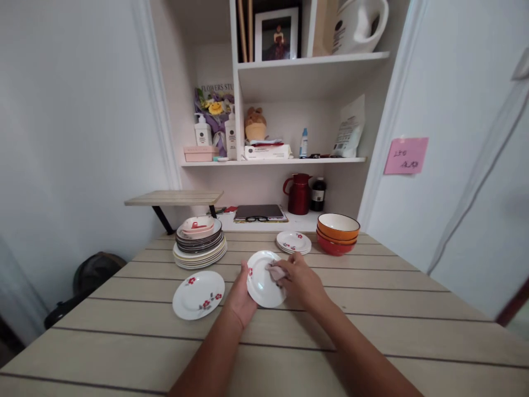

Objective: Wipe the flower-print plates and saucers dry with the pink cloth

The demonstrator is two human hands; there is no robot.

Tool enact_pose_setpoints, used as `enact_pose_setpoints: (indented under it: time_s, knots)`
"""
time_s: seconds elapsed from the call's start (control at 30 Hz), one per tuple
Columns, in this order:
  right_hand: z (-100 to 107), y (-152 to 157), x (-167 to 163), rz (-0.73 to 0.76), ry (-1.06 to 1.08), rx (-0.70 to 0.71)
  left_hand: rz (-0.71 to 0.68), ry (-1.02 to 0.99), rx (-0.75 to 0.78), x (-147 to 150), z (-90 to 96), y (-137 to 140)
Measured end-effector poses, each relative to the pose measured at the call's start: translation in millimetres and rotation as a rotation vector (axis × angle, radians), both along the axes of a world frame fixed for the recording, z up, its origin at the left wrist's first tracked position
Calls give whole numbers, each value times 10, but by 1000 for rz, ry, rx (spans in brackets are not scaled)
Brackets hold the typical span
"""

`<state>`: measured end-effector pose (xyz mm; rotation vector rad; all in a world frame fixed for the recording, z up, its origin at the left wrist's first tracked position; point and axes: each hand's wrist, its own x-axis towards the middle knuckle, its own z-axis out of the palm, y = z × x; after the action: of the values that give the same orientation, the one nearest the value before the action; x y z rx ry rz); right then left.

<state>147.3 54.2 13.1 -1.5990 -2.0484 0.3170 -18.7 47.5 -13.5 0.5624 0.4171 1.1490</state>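
A small white plate (264, 292) with red flowers is held tilted up over the table, facing me. My left hand (242, 298) grips its left rim, with the fingers partly hidden behind it. A pale cloth (276, 271) is bunched in the fingers of my right hand (303, 281) and touches the plate's face. To the left, a larger white plate (194, 302) with red flowers lies flat on the table. Behind the held plate is a short stack of small flowered plates (289, 240).
Stacked plates and dishes (200, 256) stand at the back left, near a small raised shelf (177, 197). Orange and red bowls (336, 242) are nested at the back right. A closed laptop (259, 211) and a red jug (299, 196) sit behind the slatted table (372, 300).
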Motion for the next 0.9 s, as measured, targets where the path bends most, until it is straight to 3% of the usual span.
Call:
enact_pose_setpoints:
  time_s: [0.1,0.2,0.27,0.33,0.43,0.6,0.73,0.9]
  knots:
    - [-39,-17,-33,71,-18,-55,14,-3,-25,-42,-18,19]
    - [-57,-70,-184,237,58,-82,-60,8,-38,-38,-35,20]
    - [-45,-111,-295,312,103,-20,-112,13,-35,-8,-37,8]
    - [-19,-134,-360,300,132,69,-139,11,-23,29,-31,-11]
    - [21,-106,-316,162,112,139,-161,-7,13,72,-12,-42]
    - [49,-10,-29,-42,-47,84,-135,-24,11,69,-11,-50]
    - [62,-48,31,16,-131,-22,-61,-12,-21,29,-48,-7]
    - [57,-193,-209,249,-88,-80,-68,-5,-16,-6,-59,22]
